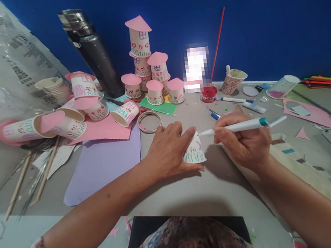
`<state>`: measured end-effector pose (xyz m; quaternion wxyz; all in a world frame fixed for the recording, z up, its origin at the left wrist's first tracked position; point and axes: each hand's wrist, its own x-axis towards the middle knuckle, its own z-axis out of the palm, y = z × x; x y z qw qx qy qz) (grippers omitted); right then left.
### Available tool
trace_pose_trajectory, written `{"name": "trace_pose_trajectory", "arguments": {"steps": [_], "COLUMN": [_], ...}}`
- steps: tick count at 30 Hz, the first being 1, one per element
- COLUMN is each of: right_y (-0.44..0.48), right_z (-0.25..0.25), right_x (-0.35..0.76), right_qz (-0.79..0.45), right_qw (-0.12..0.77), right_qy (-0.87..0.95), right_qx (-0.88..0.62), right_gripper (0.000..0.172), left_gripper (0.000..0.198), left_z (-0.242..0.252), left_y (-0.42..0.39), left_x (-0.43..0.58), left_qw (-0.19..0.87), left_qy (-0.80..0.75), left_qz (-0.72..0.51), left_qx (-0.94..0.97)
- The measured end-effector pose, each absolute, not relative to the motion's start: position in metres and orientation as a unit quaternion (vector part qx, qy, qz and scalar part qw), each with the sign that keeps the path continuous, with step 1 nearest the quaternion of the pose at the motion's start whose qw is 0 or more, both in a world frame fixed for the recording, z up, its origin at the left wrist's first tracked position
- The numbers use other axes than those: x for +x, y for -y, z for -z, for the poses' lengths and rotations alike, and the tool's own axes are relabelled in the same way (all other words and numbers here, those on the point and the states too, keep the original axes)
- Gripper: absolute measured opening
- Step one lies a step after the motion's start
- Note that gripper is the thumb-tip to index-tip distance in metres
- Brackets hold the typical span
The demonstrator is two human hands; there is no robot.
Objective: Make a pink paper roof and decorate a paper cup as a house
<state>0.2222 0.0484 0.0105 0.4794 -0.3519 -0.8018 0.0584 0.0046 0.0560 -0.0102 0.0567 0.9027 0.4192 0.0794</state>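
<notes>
My left hand (167, 149) is wrapped round a small white paper cup (197, 152), which stands upside down on the table. Green grass strokes and red flowers run along the cup's lower rim; my fingers hide its left side. In my right hand (247, 144) is a white marker (240, 126) with a green end. Its tip points left and is at the cup's upper right side; whether it touches cannot be made out. A thin pale stick (277, 121) pokes out behind the same hand.
Behind stand decorated cup towers (139, 41) with pink cone roofs. More roofed cups (73, 126) lie at left beside a dark flask (95, 56). A tape roll (150, 130), purple paper (107, 162), a blurred bright patch (196, 68), loose markers (237, 100) and a patterned cup (234, 81) surround my hands.
</notes>
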Motion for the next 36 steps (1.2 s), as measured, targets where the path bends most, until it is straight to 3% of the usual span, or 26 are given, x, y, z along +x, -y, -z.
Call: {"name": "trace_pose_trajectory", "arguments": {"steps": [5,7,10,12,16,20,25,28,33,35,36], "right_y": [-0.058,-0.062,-0.065,-0.065,-0.063,-0.064,-0.067,-0.072,-0.078,-0.078,-0.076], "right_z": [-0.005,-0.002,-0.002,-0.005,-0.009,-0.007,-0.006,-0.005,-0.003,-0.002,-0.002], "right_x": [0.229,0.232,0.234,0.234,0.232,0.237,0.251,0.256,0.258,0.258,0.257], "right_qz": [-0.076,-0.105,-0.157,-0.170,-0.164,-0.154,-0.187,-0.237,-0.290,-0.284,-0.265], "right_qw": [0.446,0.384,0.282,0.234,0.190,0.231,0.345,0.369,0.396,0.436,0.462], "right_qy": [0.800,0.825,0.855,0.869,0.886,0.883,0.841,0.820,0.803,0.782,0.768], "right_qx": [-0.394,-0.401,-0.406,-0.402,-0.390,-0.378,-0.371,-0.368,-0.339,-0.343,-0.356], "right_gripper": [0.014,0.030,0.071,0.084,0.074,0.065,0.066,0.066,0.092,0.090,0.081], "left_gripper": [0.134,0.139,0.137,0.134,0.128,0.117,0.102,0.084,0.073,0.073,0.073], "left_z": [0.019,0.021,0.022,0.021,0.021,0.017,0.011,0.011,0.016,0.019,0.020], "left_y": [-0.057,-0.058,-0.059,-0.060,-0.063,-0.067,-0.070,-0.071,-0.071,-0.071,-0.071], "left_x": [0.003,0.003,0.002,0.003,0.002,-0.005,-0.012,-0.011,-0.005,-0.004,-0.003], "left_qw": [0.064,0.072,0.088,0.100,0.112,0.186,0.451,0.535,0.482,0.399,0.359], "left_qy": [-0.422,-0.423,-0.432,-0.440,-0.433,-0.409,-0.335,-0.311,-0.340,-0.379,-0.393], "left_qz": [-0.151,-0.179,-0.195,-0.202,-0.213,-0.262,-0.345,-0.369,-0.410,-0.414,-0.412], "left_qx": [0.891,0.885,0.876,0.869,0.869,0.854,0.751,0.693,0.696,0.725,0.740]}}
